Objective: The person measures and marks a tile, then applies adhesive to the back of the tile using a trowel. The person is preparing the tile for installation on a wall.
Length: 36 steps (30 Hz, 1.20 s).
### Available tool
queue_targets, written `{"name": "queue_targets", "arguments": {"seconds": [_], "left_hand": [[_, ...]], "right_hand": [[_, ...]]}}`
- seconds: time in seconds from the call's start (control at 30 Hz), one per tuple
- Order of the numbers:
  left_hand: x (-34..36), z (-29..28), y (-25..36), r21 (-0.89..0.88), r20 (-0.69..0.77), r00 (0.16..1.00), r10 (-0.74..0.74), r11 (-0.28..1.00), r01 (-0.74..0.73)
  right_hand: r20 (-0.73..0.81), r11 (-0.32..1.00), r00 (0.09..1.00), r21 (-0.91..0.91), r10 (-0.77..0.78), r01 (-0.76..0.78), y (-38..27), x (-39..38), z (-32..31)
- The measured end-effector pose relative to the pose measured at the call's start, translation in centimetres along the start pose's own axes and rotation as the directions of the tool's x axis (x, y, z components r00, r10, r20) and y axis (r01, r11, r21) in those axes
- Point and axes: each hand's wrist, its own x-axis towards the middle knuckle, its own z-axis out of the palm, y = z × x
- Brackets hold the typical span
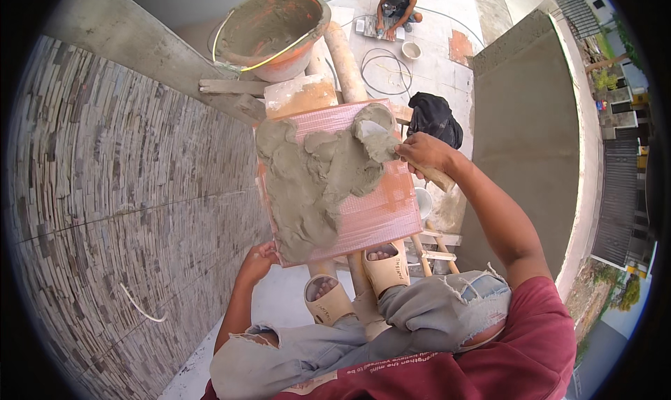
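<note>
A pinkish tile (381, 215), its ribbed back facing up, is spread with thick grey mortar (300, 197), mostly over the left and far parts. My left hand (259, 261) grips the tile's near left corner, fingers curled at its edge. Closed around the wooden handle of a trowel (439, 179), my right hand (426, 154) is at the tile's right side. Mortar coats most of the trowel's blade, which lies over the far right corner. Beyond the tile stands an orange bucket (286, 70) smeared with mortar, its yellow-green handle hanging over the near rim.
Round poles (345, 61) and planks run under the tile and my sandalled feet, high above the floor. Stone-strip cladding (126, 141) covers the left wall; a grey plastered wall (524, 141) rises right. A black cloth bundle (435, 119) hangs nearby. Below, another person (398, 10) crouches beside cables.
</note>
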Motion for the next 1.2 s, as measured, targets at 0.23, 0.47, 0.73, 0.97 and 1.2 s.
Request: {"name": "queue_targets", "arguments": {"seconds": [0.23, 0.47, 0.73, 0.97, 1.2], "left_hand": [[-0.5, 0.6, 0.1, 0.046, -0.086, 0.996, -0.02, 0.999, 0.024], [-0.3, 0.6, -0.1, -0.008, -0.073, 0.997, -0.005, 1.0, 0.004], [-0.5, 0.6, 0.2, 0.068, -0.109, 0.994, -0.022, 0.997, 0.03], [0.0, 0.5, 0.0, 0.058, -0.065, 0.998, 0.0, 0.998, 0.003], [-0.7, 0.8, 0.3, 0.034, -0.047, 0.999, 0.011, 0.999, -0.01]], "right_hand": [[-0.064, 0.646, 0.911, -0.725, -0.408, 0.239, -3.4, 2.3, 5.0], [-0.114, 0.719, 0.949, -0.681, -0.294, 0.141, -5.1, 3.8, 5.2], [-0.157, 0.732, 0.937, -0.669, -0.312, 0.132, -2.6, 3.9, 3.0], [-0.042, 0.668, 0.948, -0.719, -0.317, 0.192, -1.1, 4.8, 1.1], [0.135, 0.895, 0.985, 0.417, 0.111, -0.158, -4.5, 2.0, 2.5]]}}
